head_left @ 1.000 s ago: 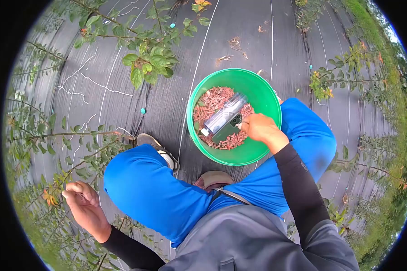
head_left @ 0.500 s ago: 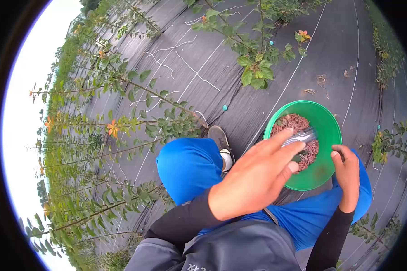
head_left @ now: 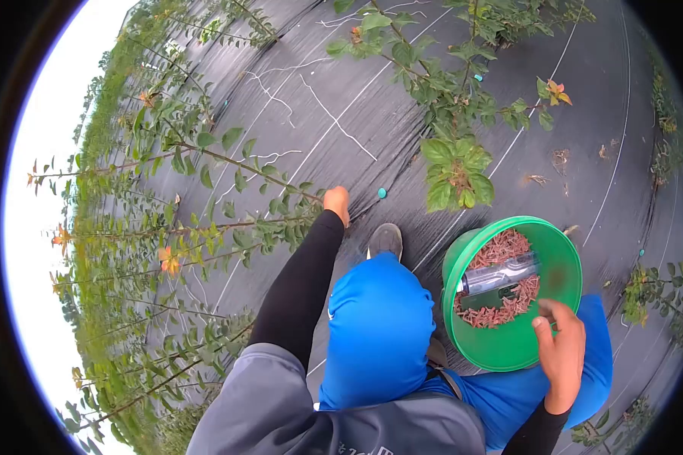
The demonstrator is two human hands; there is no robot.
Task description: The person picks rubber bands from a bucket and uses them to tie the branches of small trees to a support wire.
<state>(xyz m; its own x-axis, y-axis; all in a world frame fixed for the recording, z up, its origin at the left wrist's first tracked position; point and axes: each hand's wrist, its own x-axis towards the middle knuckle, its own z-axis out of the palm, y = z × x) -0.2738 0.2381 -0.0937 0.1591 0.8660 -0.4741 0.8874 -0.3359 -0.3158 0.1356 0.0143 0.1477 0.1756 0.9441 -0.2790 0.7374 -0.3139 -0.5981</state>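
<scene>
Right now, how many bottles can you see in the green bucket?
1: a clear bottle, lying across the reddish pieces in the bucket. Any buried under those pieces would be hidden.

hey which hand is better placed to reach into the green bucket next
Probably the right: the right hand is at the green bucket's rim, while the left hand is stretched away beside leafy branches.
</scene>
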